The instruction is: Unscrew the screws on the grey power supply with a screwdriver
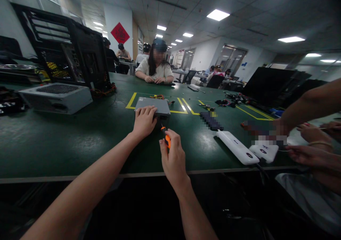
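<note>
Screwdriver (pixel 167 139) with an orange-and-black handle is clamped in the right grip (pixel 173 158), whose fingers partly hide it. Its shaft points ahead of that grip toward a grey metal box (pixel 157 105); whether the tip touches is hard to make out. The box lies under the left grip (pixel 145 121), which covers its near left part; I cannot tell whether those fingers clamp or merely rest. Coloured wires (pixel 159 96), partly hidden, show beyond both grips. Right of the right grip, a white device (pixel 237 147) lies on the desk (pixel 106 133), near a dark pixelated object (pixel 211 121).
</note>
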A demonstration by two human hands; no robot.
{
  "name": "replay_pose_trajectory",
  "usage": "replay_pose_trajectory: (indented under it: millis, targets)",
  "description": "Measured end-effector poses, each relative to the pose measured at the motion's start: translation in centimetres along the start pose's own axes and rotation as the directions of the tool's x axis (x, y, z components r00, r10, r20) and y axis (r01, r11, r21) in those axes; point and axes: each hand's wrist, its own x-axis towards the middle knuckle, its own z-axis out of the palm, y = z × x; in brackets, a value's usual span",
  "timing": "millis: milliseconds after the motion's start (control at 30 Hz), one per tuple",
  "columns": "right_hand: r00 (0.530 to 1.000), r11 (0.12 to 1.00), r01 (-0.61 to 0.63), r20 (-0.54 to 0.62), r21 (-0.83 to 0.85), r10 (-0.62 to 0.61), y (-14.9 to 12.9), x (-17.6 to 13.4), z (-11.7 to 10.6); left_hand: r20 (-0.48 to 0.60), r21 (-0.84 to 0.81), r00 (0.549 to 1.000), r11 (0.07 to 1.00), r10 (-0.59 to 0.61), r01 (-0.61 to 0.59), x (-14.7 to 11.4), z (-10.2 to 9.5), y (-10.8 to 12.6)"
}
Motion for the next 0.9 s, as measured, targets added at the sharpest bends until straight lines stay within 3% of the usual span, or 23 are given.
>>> replay_pose_trajectory:
  millis: [100,267,433,667,900]
  targets:
    - [0.997,0.998,0.062,0.044,0.02,-0.063,-0.18,-0.05,0.08,-0.003,-0.003,1.0,1.0,-0.003,0.003,0.02,-0.03,0.02]
    - [0.999,0.999,-0.032,0.009,0.031,0.032,-0.02,0.02,0.15,0.009,-0.008,1.0,1.0,-0.007,0.007,0.05,-0.18,0.08]
    - [0.997,0.996,0.044,0.054,0.076,-0.048,-0.31,-0.1,0.07,0.006,-0.015,1.0,1.0,-0.007,0.007,0.04,-0.22,0.09]
    - [0.999,0.999,-0.044,-0.014,0.011,0.044,-0.18,0.15,0.29,0.012,-0.011,1.0,1.0,-0.013,0.013,0.06,-0.25,0.1]
    - [0.996,0.995,0.092,-0.006,0.048,-0.092,-0.52,0.24,0.56,-0.007,-0.018,1.0,1.0,-0.002,0.001,0.05,-0.05,-0.04]
